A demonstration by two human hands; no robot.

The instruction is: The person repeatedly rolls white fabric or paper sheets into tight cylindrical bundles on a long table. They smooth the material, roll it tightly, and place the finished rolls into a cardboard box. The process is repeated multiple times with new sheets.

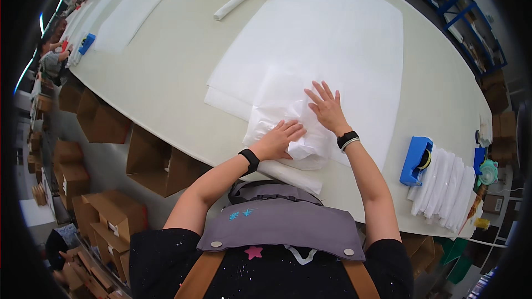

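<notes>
A crumpled, shiny white plastic bag or film lies on the table near its front edge. My left hand rests on its lower part, fingers stretched out and pressing it. My right hand lies on its right side with fingers spread. Neither hand grips anything. Beneath the film are large, thin white sheets, stacked slightly askew and reaching toward the far side. A white roll lies between my left hand and the table edge, partly covered by the film.
To the right stand a blue tape dispenser and a row of white plastic-wrapped rolls. Two white rolls lie at the far side, by a pile of more. Open cardboard boxes stand below the left edge. A person works at far left.
</notes>
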